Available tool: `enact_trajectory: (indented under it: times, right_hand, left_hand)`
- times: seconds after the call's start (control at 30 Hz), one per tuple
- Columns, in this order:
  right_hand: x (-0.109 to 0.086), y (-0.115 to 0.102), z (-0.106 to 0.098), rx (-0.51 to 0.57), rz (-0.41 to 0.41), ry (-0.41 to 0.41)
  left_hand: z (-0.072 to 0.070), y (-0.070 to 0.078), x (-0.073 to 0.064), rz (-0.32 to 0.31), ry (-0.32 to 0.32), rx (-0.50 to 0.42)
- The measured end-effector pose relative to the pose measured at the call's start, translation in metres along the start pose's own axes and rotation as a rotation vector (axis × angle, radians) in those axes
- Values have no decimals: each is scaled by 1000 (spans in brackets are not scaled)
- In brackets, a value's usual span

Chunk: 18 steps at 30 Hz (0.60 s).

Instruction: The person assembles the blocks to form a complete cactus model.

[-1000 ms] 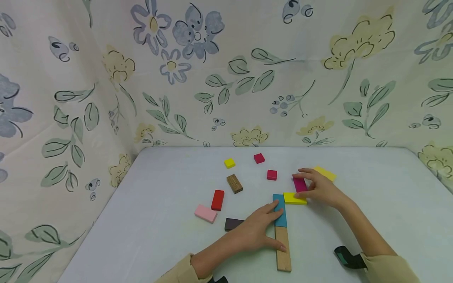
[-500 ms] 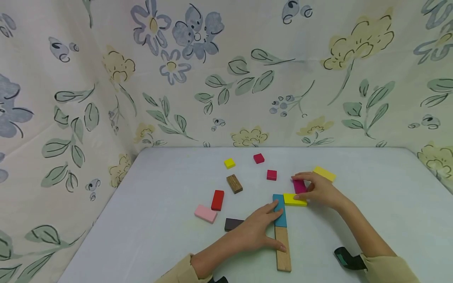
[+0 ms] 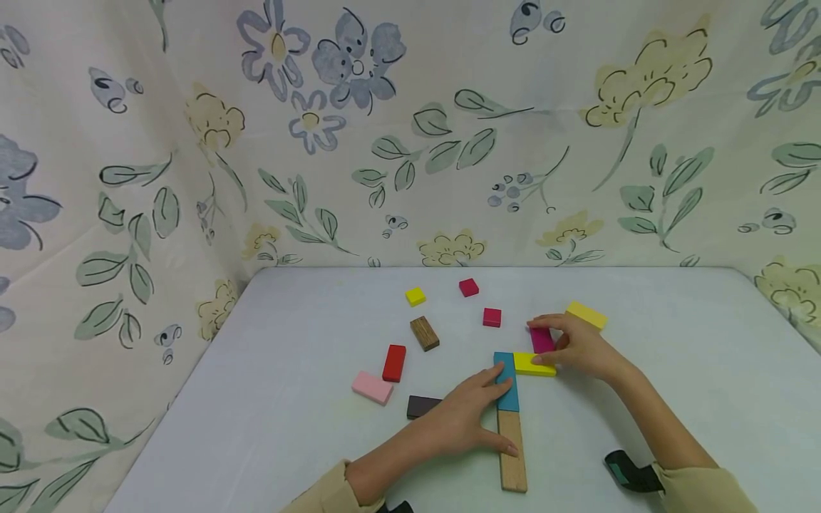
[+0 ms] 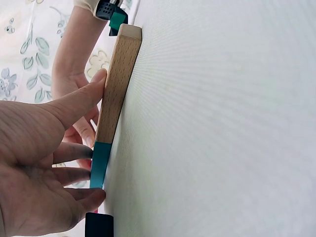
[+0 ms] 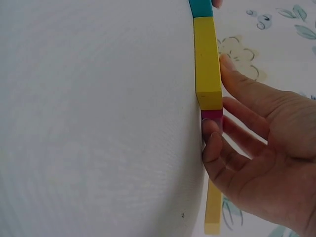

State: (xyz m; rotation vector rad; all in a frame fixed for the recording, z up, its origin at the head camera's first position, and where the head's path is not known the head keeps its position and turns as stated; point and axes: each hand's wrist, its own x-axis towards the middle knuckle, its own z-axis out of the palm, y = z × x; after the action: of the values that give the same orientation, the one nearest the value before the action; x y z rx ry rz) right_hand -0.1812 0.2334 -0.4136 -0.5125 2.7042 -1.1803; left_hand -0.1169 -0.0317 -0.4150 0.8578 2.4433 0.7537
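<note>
My left hand (image 3: 458,417) rests spread over the row, its fingertips on the blue block (image 3: 506,395) and its thumb on the long natural-wood block (image 3: 512,470). These two blocks lie end to end. At the blue block's far end, a yellow block (image 3: 526,364) sticks out to the right. Against its far side lies a magenta block (image 3: 541,340). My right hand (image 3: 586,349) curls its fingers round the magenta block while its thumb touches the yellow block's top. In the right wrist view, fingertips partly cover the magenta block (image 5: 212,115).
Behind my right hand lies a pale yellow block (image 3: 586,315). Further left are two crimson blocks (image 3: 492,318), a small yellow block (image 3: 415,296), a brown block (image 3: 425,333), a red block (image 3: 394,363), a pink block (image 3: 372,388) and a dark block (image 3: 423,407) partly under my left hand.
My right hand has shifted slightly toward me, and the magenta and yellow blocks have slid a little the same way. My left hand stays in place.
</note>
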Motion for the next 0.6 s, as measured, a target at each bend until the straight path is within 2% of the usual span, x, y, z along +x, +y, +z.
enact_trajectory:
  times: [0.23, 0.47, 0.6]
  right_hand:
    - [-1, -1, -1, -14, -2, -6]
    - [2, 1, -6, -21, 128, 28]
    - [6, 3, -8, -10, 172, 29]
  left_hand:
    - [-1, 4, -1, -19, -4, 7]
    - [-2, 4, -1, -10, -4, -1]
    - [1, 0, 2, -4, 0, 9]
